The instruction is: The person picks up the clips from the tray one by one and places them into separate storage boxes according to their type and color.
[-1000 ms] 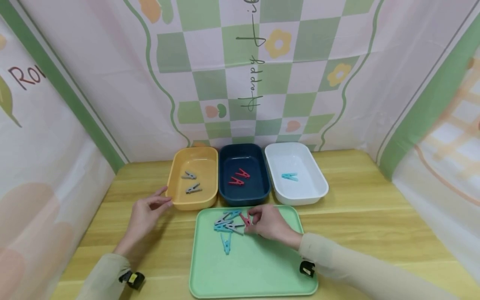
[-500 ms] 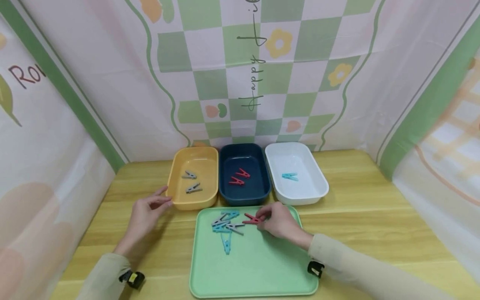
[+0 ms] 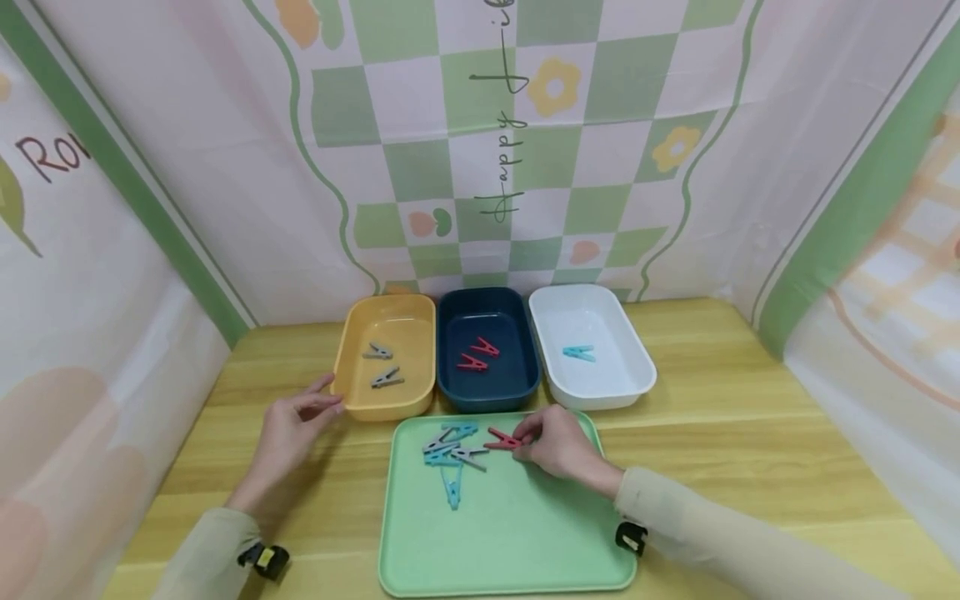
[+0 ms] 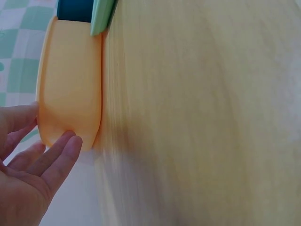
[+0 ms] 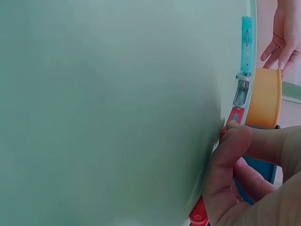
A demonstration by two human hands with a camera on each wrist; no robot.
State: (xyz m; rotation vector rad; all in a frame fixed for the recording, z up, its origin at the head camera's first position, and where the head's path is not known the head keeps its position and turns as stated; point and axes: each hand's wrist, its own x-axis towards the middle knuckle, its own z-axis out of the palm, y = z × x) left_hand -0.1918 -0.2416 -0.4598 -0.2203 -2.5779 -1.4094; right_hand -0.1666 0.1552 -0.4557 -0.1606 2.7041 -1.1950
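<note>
My right hand [image 3: 558,442] pinches a red clothespin [image 3: 501,439] over the upper part of the green tray [image 3: 517,533]; in the right wrist view, red plastic [image 5: 199,212] shows below the fingers too. Left of it, several light blue and grey clothespins [image 3: 453,487] lie in a loose cluster on the tray. My left hand [image 3: 288,429] touches the near left corner of the yellow bin [image 3: 382,412] with fairly straight fingers. In the left wrist view the fingers [image 4: 61,157] rest against that bin's outer wall.
Two grey clothespins [image 3: 386,377] lie in the yellow bin. The dark blue bin [image 3: 487,400] beside it holds two red clothespins [image 3: 472,362]. A light blue clothespin [image 3: 579,353] lies in the white bin [image 3: 603,398] at the right. Behind the bins hangs a patterned cloth [image 3: 480,167].
My right hand has drawn the red clothespin a little to the right, away from the cluster, and some clothespins there shifted slightly. My left hand has stayed at the yellow bin.
</note>
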